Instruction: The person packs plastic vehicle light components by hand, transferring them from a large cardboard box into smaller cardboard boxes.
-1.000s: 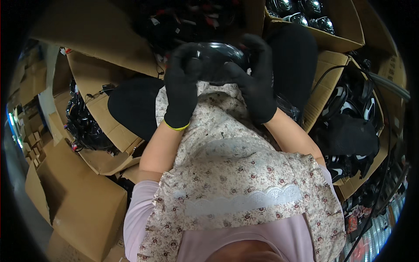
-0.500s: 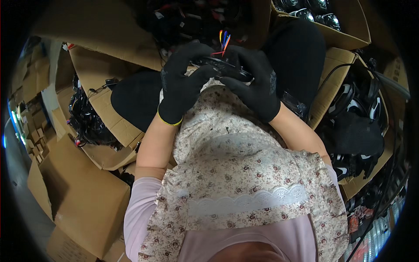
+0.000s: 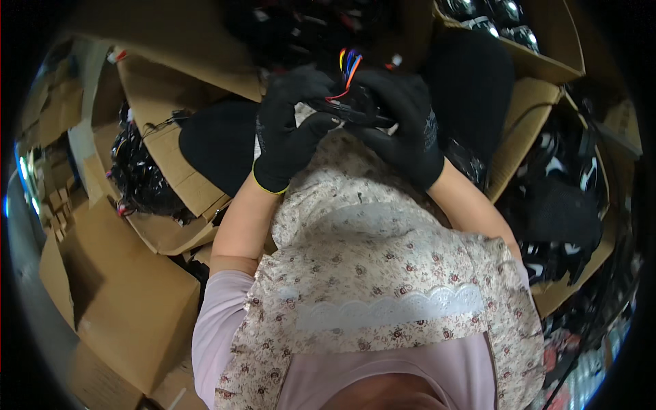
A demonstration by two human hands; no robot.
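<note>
Both my hands wear black gloves and meet above my lap. Between them is a dark, glossy part point(image 3: 352, 116) with a bundle of coloured wires point(image 3: 350, 65) rising from its far side; yellow, blue, orange and red strands show. My left hand point(image 3: 290, 126) grips the part's left end, thumb against the near edge. My right hand point(image 3: 402, 123) is wrapped round its right end, thumb along the near side. The part's exact kind is hard to make out, as the gloves cover much of it.
A box of dark wired parts point(image 3: 301, 34) lies beyond my hands. At the left stand cartons with black bagged items point(image 3: 147, 174) and a big brown carton point(image 3: 137, 301). On the right, a carton point(image 3: 529, 123) holds black-and-white parts; shiny round pieces point(image 3: 509, 14) fill another at the far right.
The coloured wires lean a little differently, and the red one now hangs in a longer curve. My fingers have shifted slightly on the part, which stays in both hands.
</note>
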